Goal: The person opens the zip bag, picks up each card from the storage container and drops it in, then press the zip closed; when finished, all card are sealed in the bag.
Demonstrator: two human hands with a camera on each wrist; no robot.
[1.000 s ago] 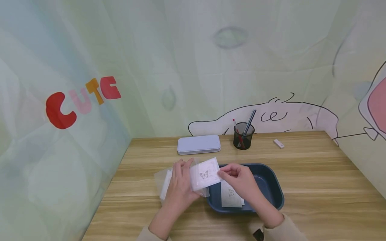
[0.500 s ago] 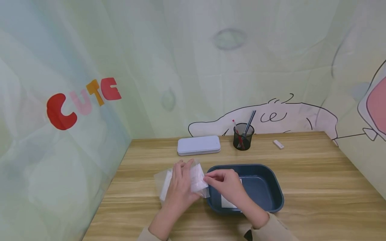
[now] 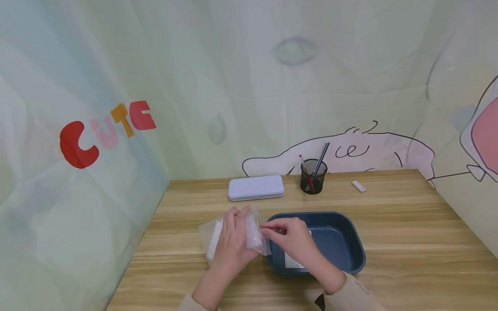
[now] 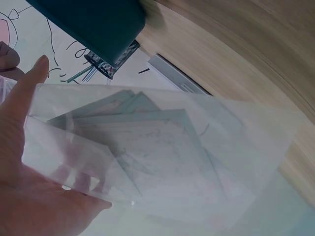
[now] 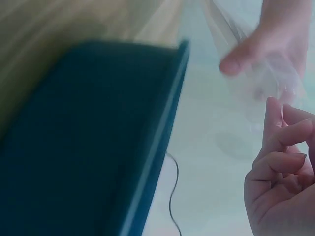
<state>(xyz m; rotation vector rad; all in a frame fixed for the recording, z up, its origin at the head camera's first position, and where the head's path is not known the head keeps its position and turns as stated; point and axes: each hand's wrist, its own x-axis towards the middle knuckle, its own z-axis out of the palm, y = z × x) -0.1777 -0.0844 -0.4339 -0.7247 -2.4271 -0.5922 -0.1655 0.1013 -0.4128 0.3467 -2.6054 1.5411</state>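
My left hand (image 3: 232, 242) grips a clear plastic bag (image 3: 254, 231) left of the dark blue tray (image 3: 338, 235). Several squarish printed cards (image 4: 142, 142) show through the film in the left wrist view, overlapping at angles. Thumb and forefinger of my right hand (image 3: 293, 239) pinch the edge of the bag's open end, over the tray's left side. In the right wrist view, that hand (image 5: 283, 177) has its fingertips together right at the film. A pale card (image 3: 292, 261) lies in the tray, partly hidden beneath my right hand.
At the back of the wooden table (image 3: 408, 242) lie a pale blue flat case (image 3: 256, 188) and a small white block (image 3: 358, 186). A black mesh pen cup (image 3: 312, 181) holding pens stands between them. A printed curtain (image 3: 218, 86) hangs behind.
The white butterfly card in my right hand has slid left into the bag, and my right hand has moved left with it to the bag's edge. My left hand has stayed in place.
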